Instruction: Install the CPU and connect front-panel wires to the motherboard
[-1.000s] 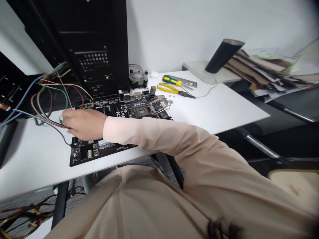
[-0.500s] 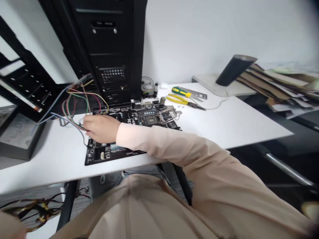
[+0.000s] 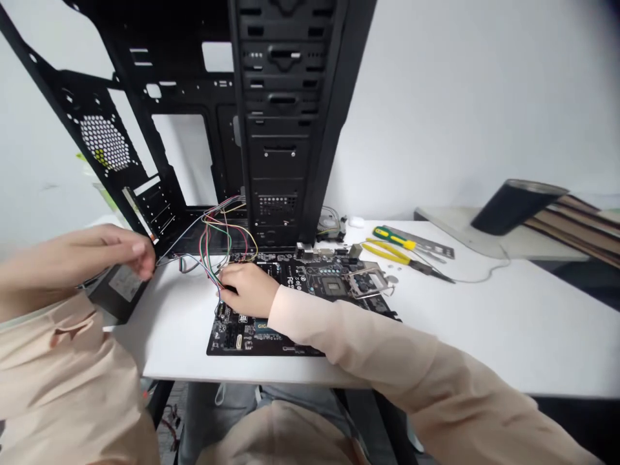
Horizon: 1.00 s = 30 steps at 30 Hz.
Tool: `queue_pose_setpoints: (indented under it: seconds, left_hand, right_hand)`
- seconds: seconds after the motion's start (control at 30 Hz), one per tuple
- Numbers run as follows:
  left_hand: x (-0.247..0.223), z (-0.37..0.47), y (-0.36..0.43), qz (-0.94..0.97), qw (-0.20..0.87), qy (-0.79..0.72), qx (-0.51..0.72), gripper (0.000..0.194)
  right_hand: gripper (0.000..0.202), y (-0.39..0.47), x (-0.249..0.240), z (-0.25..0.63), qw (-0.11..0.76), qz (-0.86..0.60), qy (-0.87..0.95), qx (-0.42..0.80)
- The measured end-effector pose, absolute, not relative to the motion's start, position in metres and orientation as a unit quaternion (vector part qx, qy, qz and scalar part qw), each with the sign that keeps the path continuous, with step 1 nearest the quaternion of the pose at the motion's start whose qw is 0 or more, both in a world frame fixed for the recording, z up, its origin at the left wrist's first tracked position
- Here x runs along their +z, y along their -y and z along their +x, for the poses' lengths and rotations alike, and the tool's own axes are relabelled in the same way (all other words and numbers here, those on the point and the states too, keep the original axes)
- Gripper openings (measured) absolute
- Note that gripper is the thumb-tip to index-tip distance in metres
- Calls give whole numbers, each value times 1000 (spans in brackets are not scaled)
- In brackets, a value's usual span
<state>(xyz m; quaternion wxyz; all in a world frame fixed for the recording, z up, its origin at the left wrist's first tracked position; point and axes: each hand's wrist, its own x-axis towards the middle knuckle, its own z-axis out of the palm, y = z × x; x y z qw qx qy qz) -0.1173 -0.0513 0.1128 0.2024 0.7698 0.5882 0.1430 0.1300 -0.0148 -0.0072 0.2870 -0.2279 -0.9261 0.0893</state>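
Note:
My right hand [image 3: 249,289] is closed on a bundle of thin coloured wires [image 3: 208,258], over the left part of a black motherboard [image 3: 285,342]. The wires run out of a black computer case [image 3: 283,187] that stands behind the board. What the wire ends touch is hidden under my fingers. My left hand [image 3: 133,255] is raised at the left, with its fingers curled together beside a loop of blue-grey wire. Whether that wire is between the fingertips I cannot tell. An open metal processor socket cover [image 3: 367,282] stands up at the board's right.
A screwdriver [image 3: 394,237], yellow-handled pliers [image 3: 407,259] and a metal plate [image 3: 431,245] lie right of the board. A grey box [image 3: 119,294] sits under my left hand. A monitor stand [image 3: 513,206] and stacked folders [image 3: 581,232] are at the far right.
My left hand has come up from the lower left to beside the wires. The view has shifted, showing more of the case. My right hand stays on the wires over the board.

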Motion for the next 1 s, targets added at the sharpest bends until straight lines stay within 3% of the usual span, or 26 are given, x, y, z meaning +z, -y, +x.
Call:
queue_pose_setpoints:
  seconds: [0.1, 0.33, 0.7, 1.0]
  left_hand:
    - [109, -101, 55, 801, 333, -493, 61, 55]
    - [95, -79, 52, 790, 363, -493, -45, 46]
    - [48, -41, 25, 768, 385, -499, -114, 27]
    - [47, -32, 28, 758, 398, -504, -111, 19]
  right_hand:
    - [13, 15, -8, 130, 273, -226, 931, 87]
    - [17, 16, 0, 130, 232, -238, 939, 92]
    - [24, 31, 17, 131, 125, -297, 945, 49]
    - [21, 26, 12, 130, 160, -310, 934, 71]
